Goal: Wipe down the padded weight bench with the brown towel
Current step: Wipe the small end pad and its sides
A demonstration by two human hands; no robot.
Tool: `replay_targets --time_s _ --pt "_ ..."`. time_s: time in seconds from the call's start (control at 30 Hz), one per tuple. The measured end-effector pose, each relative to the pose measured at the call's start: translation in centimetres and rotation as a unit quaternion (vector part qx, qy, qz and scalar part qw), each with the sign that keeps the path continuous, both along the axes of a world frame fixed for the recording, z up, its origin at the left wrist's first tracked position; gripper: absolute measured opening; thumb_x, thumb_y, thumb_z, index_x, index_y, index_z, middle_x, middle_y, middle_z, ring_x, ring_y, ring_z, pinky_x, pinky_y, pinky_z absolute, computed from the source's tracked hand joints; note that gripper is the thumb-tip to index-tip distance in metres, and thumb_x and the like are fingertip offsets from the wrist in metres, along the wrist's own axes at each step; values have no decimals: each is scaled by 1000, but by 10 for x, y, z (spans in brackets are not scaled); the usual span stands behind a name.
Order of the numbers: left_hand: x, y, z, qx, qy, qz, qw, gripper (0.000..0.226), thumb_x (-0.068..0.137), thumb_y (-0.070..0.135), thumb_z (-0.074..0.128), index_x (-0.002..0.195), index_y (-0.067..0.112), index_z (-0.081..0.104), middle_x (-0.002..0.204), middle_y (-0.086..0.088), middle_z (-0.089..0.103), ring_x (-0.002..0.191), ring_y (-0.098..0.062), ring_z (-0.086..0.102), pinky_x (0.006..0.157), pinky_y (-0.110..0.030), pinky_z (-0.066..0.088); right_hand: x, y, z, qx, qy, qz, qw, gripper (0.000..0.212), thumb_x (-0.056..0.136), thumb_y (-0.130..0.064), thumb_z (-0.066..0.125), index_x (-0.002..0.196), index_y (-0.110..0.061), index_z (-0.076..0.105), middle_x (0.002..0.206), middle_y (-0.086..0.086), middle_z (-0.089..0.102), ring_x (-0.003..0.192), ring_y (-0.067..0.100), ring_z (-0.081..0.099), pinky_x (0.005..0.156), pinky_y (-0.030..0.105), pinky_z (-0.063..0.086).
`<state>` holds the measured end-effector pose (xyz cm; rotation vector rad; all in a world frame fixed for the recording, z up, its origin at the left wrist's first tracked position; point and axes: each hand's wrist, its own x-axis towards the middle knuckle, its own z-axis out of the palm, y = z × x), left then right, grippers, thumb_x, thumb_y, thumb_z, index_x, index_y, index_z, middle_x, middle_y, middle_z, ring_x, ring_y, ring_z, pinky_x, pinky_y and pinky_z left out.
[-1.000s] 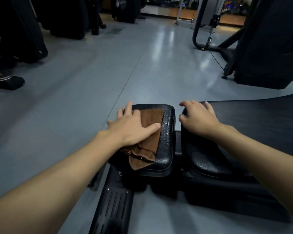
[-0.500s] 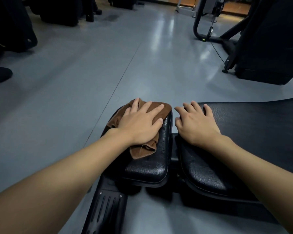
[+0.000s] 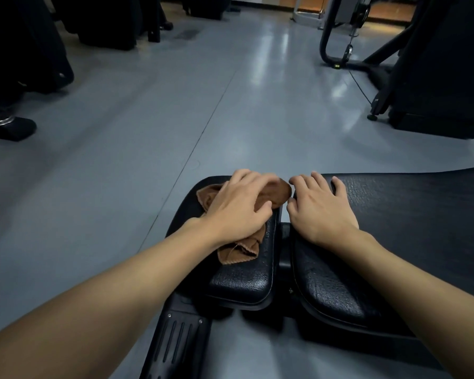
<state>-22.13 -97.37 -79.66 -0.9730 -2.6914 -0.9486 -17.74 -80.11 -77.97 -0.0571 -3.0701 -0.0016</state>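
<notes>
- Head view: the left hand point(image 3: 237, 207) is pressing the towel point(image 3: 275, 193) flat onto the small seat pad point(image 3: 242, 280) of the bench point(image 3: 411, 214), fingers point(image 3: 260, 177) spread apart over the cloth, not clenched on it.
- The towel is lying bunched on the far half of that pad, one end poking out past the fingertips at the pad's far right corner, a crumpled tail trailing out under the wrist.
- The right hand point(image 3: 319, 212) is resting palm-down on the near-left corner of the long pad, its fingers point(image 3: 316, 181) loosely apart and holding nothing; it seems to be bracing.
- The two hands are just beside each other, the gap between the pads running between them.
- Against the frame a second ago, the left hand is sitting farther up the pad: then the towel was covering the middle and near part, with beads of moisture glinting along the pad's right edge.
- Half a second ago the hand was already nearing the far end; now the cloth is reaching the far right corner.
- The near half of the pad is showing bare now; I cannot tell whether it is dry.
- My reading: one stroke away from the body is finishing on the small pad, so this pad is getting close to done, while the long pad under the right hand is probably waiting for its wipe.
- The right hand is barely shifting across the three frames.
</notes>
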Motion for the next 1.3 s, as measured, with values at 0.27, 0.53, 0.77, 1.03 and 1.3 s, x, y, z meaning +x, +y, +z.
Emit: replay_targets --time_s 0.27,0.53,0.77,1.03,1.3 --pt "16 3 15 -205 -122 211 948 61 83 77 32 137 50 37 144 -12 33 132 -40 30 99 -63 29 -1 -1 2 -8 -2 -2 1000 49 95 -39 30 141 -20 35 149 0 41 147 23 18 118 52 8" --pt "-10 32 50 173 -176 199 948 27 81 30 63 107 23 62 95 3 70 90 -20 64 73 -28 47 -2 1 3 -44 16 -11 999 59 94 -39 36 144 -10 25 141 6 46 142 21 27 118 50 11" --pt "-32 12 19 -153 -63 133 977 38 99 51 38 130 29 48 121 -8 55 108 -35 55 79 -41 43 -1 0 3 -41 21 -1 999 66 92 -38 35 151 -15 17 147 3 42 146 21 21 119 51 7" --pt "-26 5 7 -82 -35 38 995 42 98 20 41 135 39 43 135 8 44 115 -25 46 93 -53 44 -4 1 0 -26 20 1 999 65 91 -41 34 150 -18 19 148 2 41 146 23 20 118 52 8" --pt "36 -20 9 -168 28 46 984 44 94 54 38 134 36 42 131 6 42 110 -23 49 82 -48 50 -1 2 -1 -13 5 13 1000 64 91 -40 33 150 -22 18 152 3 36 148 27 14 118 55 5"
